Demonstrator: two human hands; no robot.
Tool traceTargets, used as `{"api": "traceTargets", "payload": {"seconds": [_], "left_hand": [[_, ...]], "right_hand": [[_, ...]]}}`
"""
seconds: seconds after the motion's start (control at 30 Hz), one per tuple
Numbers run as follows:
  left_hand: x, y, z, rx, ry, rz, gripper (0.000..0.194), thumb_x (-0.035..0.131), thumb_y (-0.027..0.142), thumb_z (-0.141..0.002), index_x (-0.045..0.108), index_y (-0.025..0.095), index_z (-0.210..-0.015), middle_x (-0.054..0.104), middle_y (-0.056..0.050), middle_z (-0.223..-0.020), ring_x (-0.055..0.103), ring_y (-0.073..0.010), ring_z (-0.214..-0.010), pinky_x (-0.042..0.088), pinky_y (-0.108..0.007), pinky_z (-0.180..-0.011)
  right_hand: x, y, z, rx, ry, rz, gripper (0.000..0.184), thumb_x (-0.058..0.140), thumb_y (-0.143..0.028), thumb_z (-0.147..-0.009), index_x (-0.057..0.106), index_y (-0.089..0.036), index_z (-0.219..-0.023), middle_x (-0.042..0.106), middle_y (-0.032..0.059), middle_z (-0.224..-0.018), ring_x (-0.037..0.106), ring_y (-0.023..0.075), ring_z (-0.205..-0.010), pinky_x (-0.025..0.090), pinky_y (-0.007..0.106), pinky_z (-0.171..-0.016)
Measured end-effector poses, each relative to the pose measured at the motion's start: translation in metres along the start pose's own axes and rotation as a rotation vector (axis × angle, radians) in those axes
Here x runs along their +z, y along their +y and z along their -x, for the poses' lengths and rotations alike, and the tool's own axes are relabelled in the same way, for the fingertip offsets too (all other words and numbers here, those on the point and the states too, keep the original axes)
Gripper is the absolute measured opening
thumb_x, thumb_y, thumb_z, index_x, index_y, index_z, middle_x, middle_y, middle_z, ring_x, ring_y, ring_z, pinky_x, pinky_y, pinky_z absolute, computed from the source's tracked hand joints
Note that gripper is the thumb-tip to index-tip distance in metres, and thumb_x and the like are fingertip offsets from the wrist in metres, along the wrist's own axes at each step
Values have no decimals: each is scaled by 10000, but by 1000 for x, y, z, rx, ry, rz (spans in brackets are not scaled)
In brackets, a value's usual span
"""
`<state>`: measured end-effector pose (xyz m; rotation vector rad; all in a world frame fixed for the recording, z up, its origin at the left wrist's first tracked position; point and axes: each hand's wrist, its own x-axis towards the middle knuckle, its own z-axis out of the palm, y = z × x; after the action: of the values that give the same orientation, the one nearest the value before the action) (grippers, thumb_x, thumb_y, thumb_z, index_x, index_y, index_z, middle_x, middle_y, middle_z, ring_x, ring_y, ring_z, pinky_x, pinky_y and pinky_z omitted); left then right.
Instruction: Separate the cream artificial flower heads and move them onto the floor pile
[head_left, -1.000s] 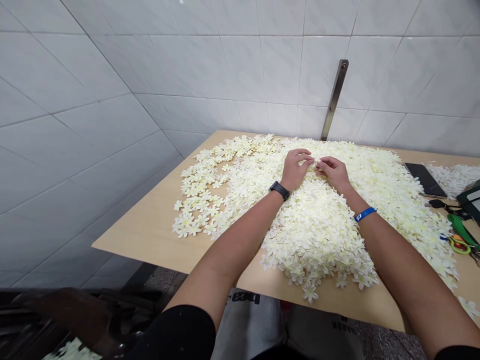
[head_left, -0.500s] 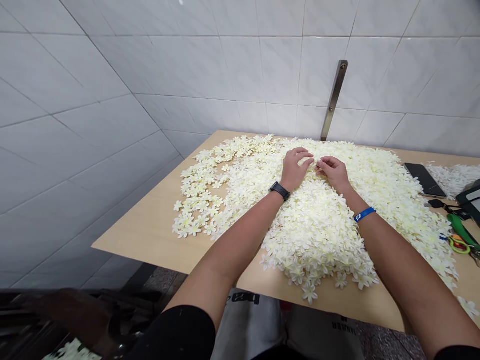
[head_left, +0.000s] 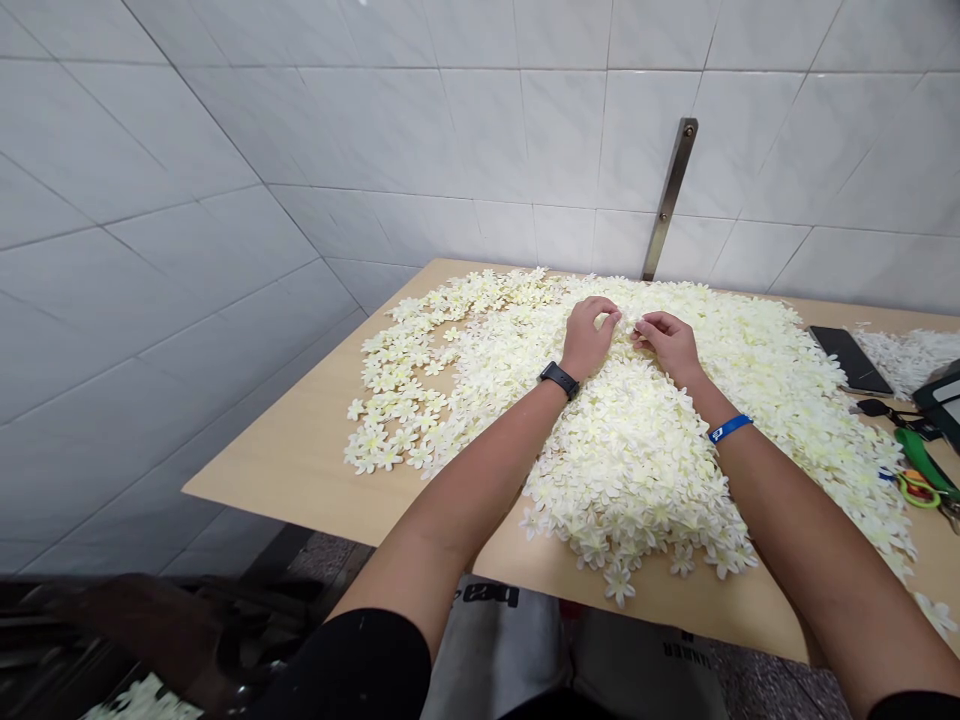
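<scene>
A large heap of cream-white fabric flowers (head_left: pixel 645 440) covers most of the light wooden table (head_left: pixel 300 460). My left hand (head_left: pixel 587 335), with a black watch at the wrist, rests on the heap near its far side, fingers curled in a pinch. My right hand (head_left: pixel 667 343), with a blue wristband, sits just beside it, fingers also pinched together. The fingertips of both hands meet over a small flower piece (head_left: pixel 628 323) that I can barely make out between them.
A thinner spread of flowers (head_left: pixel 397 400) lies at the left of the heap. At the right edge are a black phone (head_left: pixel 849 358), green-handled scissors (head_left: pixel 926 470) and another white pile (head_left: pixel 911 355). A metal bracket (head_left: pixel 670 195) runs up the tiled wall.
Hardly anything has moved; my fingertips have shifted slightly against each other at the same spot on the heap.
</scene>
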<state>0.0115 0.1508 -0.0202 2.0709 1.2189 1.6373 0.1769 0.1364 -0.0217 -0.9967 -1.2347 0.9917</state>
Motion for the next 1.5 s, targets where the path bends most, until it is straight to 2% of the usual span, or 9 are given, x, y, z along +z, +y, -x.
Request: {"api": "traceTargets", "payload": {"seconds": [0.17, 0.33, 0.6, 0.8, 1.03, 1.5], "left_hand": [[-1, 2, 2, -25, 73, -69, 99, 601, 196, -938, 653, 237, -1012, 686, -62, -1183, 596, -232, -1160, 452, -421, -1068], [1, 5, 4, 19, -7, -16, 59, 702, 254, -909, 747, 261, -871, 700, -32, -1150, 592, -229, -1176, 439, -435, -1089], [1, 6, 2, 22, 3, 21, 116, 725, 185, -883, 742, 248, -788, 720, -20, -1030, 612, -205, -1093, 483, -395, -1037], [-1, 9, 2, 23, -3, 26, 129, 705, 162, -886, 727, 241, -785, 720, -20, -1008, 617, -203, -1078, 480, -387, -1033], [2, 4, 3, 45, 28, 55, 120, 697, 168, -887, 731, 229, -789, 719, -25, -983, 621, -199, -1048, 484, -363, -992], [3, 4, 3, 90, 1, 72, 102, 666, 174, -895, 697, 213, -806, 713, -39, -991, 626, -200, -1032, 479, -362, -989]], "right_hand": [[1, -1, 0, -18, 18, 10, 518, 884, -608, -554, 649, -217, -798, 656, -9, -709, 688, 160, -685, 621, 306, -669], [1, -2, 1, -24, 8, 5, 506, 892, -607, -551, 668, -219, -784, 664, -8, -694, 684, 160, -685, 618, 298, -660], [1, -2, 2, -8, -1, -40, 515, 923, -592, -506, 687, -216, -766, 674, -12, -673, 682, 153, -675, 610, 285, -646], [0, -1, 1, -6, -22, -11, 479, 907, -565, -557, 674, -214, -785, 668, -9, -707, 695, 161, -697, 625, 300, -684], [2, -2, 2, -2, -7, -37, 500, 920, -569, -528, 677, -208, -775, 667, -15, -684, 687, 149, -672, 620, 279, -657], [2, 0, 1, -27, 24, 2, 402, 889, -496, -610, 653, -210, -767, 652, -22, -661, 665, 137, -631, 611, 274, -639]]}}
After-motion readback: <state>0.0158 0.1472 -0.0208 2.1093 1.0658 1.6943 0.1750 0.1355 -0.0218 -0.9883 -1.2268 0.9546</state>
